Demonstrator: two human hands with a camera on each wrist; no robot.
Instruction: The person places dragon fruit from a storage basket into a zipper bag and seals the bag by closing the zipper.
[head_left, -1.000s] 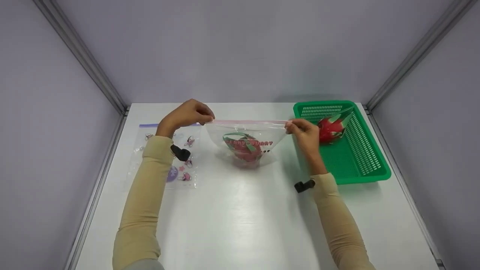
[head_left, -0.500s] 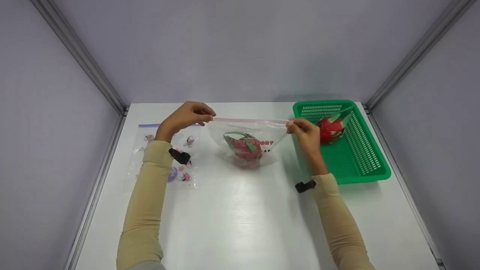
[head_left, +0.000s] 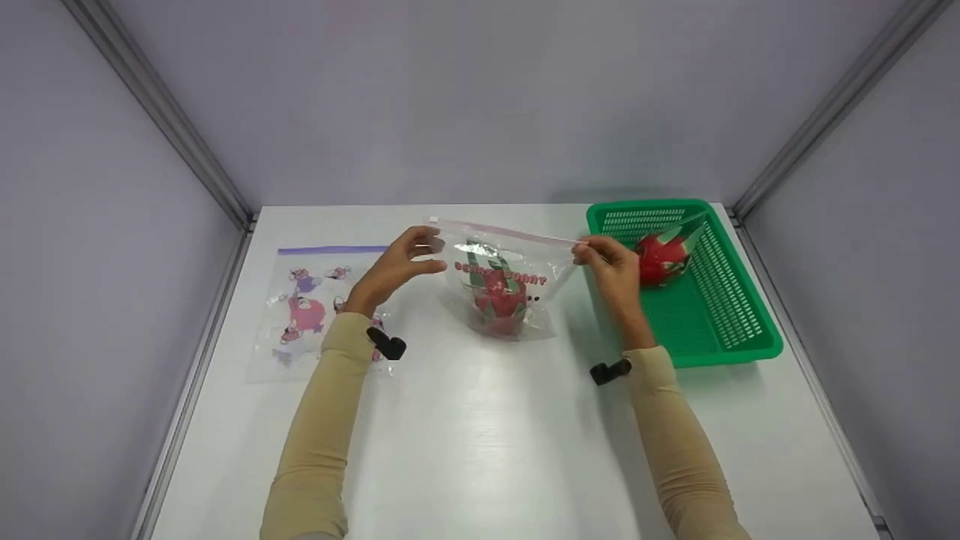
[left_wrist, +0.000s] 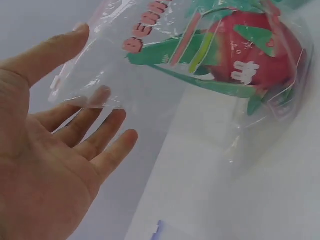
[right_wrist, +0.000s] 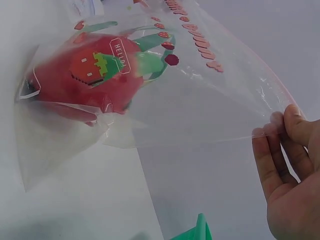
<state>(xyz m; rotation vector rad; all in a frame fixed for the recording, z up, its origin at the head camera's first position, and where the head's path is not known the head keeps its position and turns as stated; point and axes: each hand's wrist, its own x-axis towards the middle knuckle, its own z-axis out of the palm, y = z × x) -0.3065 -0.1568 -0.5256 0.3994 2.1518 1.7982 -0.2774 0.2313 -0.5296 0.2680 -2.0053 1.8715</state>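
Observation:
A clear zip bag point(head_left: 551, 259) with a pink top strip and red lettering stands near the middle of the table. Inside it sits a red dragon fruit point(head_left: 500, 304) with green leafy tips, seen through the plastic. My right hand point(head_left: 613, 274) pinches the bag's top right corner between thumb and fingers, also plain in the right wrist view. At the opposite end my left hand point(head_left: 401, 266) has its thumb and fingers spread around the bag's left edge. In the left wrist view, some fingertips point(left_wrist: 102, 95) show through the plastic. A small white slider point(head_left: 433, 220) sits at the strip's left end.
A green basket point(head_left: 694, 330) stands on the right with another dragon fruit point(head_left: 660, 260) in it. On the left, a second clear bag point(head_left: 307, 311) with a purple strip and printed figures lies flat, partly under the left arm. Walls enclose the white table point(head_left: 480, 450).
My left hand has let go of the bag's top left corner and moved down and slightly right, its fingers spreading. That corner has risen, tilting the strip. My right hand keeps its pinch.

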